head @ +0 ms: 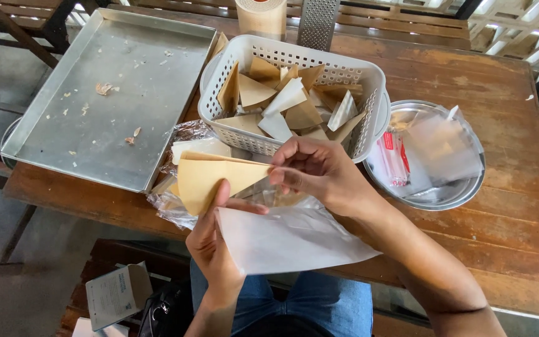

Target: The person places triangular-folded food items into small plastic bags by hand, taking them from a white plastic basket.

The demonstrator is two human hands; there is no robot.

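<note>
Left hand (pixel 213 240) fingers grasp a white paper sheet (pixel 285 240) over the wooden bench (pixel 469 206) edge. Right hand (pixel 319 171) fingers pinch a tan paper triangle (pixel 210 178), just before the white perforated basket (pixel 350 81) of folded triangles.

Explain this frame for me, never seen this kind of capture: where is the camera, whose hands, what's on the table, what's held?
There is one picture, from a camera worn on a person's head, looking down at their own bare hands; no robot is involved. The left hand holds a white paper pouch. The right hand pinches a tan folded triangular piece at its tip. On the wooden table sit a white perforated basket filled with similar tan and white triangles, an almost bare metal tray with crumbs, a round metal bowl holding clear bags, and crinkled clear plastic under the hands.
</note>
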